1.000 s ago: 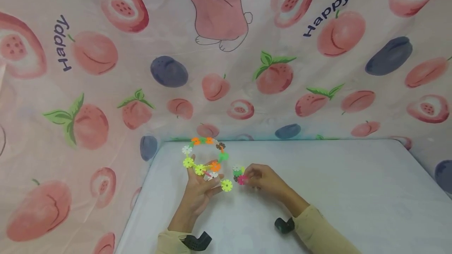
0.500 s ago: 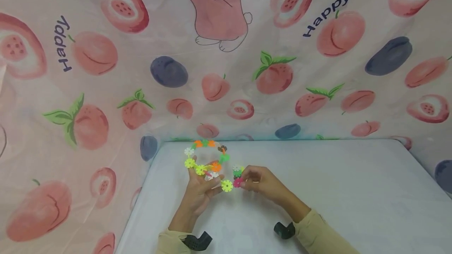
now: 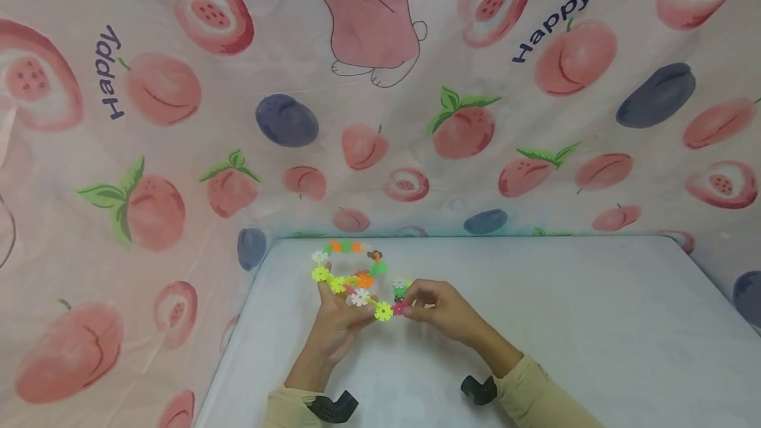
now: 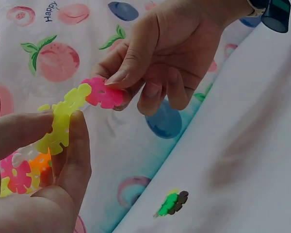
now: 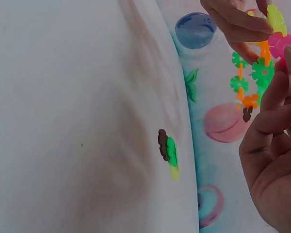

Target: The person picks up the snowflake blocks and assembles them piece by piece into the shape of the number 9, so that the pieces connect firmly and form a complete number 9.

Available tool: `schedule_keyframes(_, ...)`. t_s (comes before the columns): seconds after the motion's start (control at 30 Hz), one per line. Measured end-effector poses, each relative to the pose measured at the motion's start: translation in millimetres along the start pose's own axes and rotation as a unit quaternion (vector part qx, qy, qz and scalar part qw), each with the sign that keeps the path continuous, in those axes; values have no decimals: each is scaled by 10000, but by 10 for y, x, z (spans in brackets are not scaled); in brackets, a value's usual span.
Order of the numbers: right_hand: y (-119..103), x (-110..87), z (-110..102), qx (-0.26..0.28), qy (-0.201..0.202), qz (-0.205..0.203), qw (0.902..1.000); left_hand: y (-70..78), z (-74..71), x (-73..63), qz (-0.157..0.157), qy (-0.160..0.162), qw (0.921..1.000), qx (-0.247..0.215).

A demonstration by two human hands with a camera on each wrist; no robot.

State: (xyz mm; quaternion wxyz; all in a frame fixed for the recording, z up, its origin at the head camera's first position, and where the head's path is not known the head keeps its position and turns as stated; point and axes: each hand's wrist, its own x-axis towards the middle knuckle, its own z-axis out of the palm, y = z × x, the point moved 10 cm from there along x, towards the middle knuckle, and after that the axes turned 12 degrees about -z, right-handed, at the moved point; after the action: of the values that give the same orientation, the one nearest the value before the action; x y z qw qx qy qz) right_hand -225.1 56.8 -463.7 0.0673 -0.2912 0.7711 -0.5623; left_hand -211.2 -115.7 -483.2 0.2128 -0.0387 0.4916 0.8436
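Observation:
Near the table's far left, my left hand holds a looped chain of linked plastic snowflake discs, in yellow, white, orange, green, brown and pink. In the left wrist view its thumb and finger pinch the yellow end disc. My right hand pinches a pink snowflake disc between thumb and forefinger, its other fingers curled loosely. The pink disc's edge meets the yellow disc's edge, the two set at an angle. The right wrist view also shows the discs meeting, with part of the loop behind.
A few loose snowflake discs, green, brown and yellow among them, lie close together on the white table, just beyond my right hand in the head view. A fruit-printed cloth hangs behind the table's back edge.
My right hand has brought the pink disc left and slightly down, from apart to meeting the yellow disc. The loop's far side has dipped a little in my left hand.

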Motion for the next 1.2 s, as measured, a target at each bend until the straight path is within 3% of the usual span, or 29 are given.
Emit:
schedule_keyframes(0.3, -133, -3, -48, -497, 117, -322, 9982, -13, 50, -14, 54, -49, 9998, 171)
schedule_keyframes(0.5, -221, 0, -54, -296, 193, -562, 9978, -39, 89, -9, 183, -215, 9995, 134)
schedule_keyframes(0.67, -279, -3, -56, -287, 245, -776, 9963, -87, 92, -9, 40, -110, 9999, 77)
schedule_keyframes(0.93, -309, 6, -32, -131, 314, -966, 9947, -49, 130, -37, 232, -85, 9995, 201)
schedule_keyframes(1.2, -293, -3, 3, 119, 342, -1017, 9942, -52, 136, -35, 169, -46, 9996, 233)
